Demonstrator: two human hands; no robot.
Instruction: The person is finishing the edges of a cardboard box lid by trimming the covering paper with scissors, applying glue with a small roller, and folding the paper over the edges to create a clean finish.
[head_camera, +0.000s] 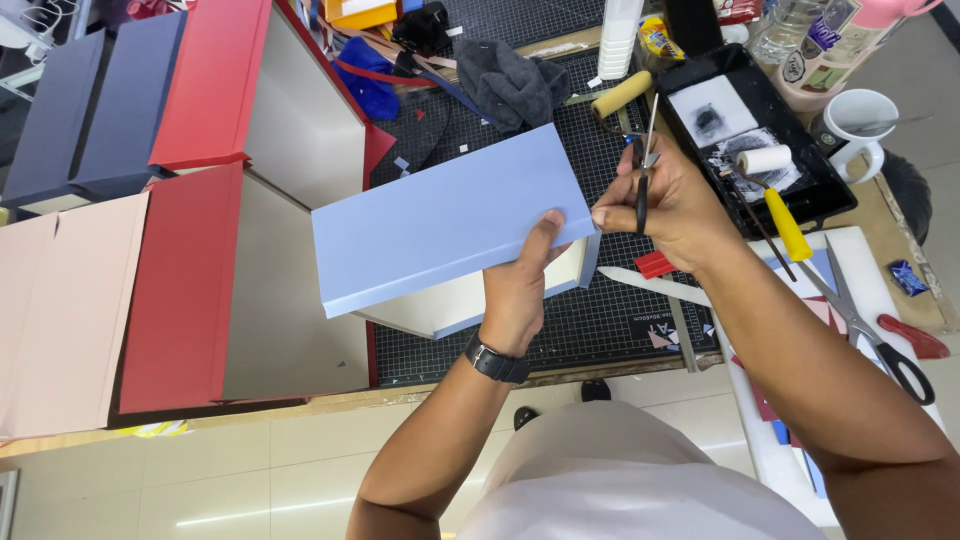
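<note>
Scissors (643, 165) upright in right hand (680, 205), fingers closed through the handles, blades pointing up and nearly together, poised at the far right corner of the light-blue box (450, 215). Left hand (520, 285) clamped on that same box from beneath, thumb pressed flat on the blue top near the corner, other fingers hidden below; wristwatch (497, 360) just under the box's near edge. Box held aloft over the black cutting mat (610, 320), tilted, white inside showing at its lower edge.

Best done by keeping the thumb firm close to the corner, well clear of the blades; trimming in small snips flush with the box edge; turning the box rather than twisting the wrist. Worth minding: glue tray (700, 80) and yellow-handled roller (780, 215) just right of the box, within elbow reach.
</note>
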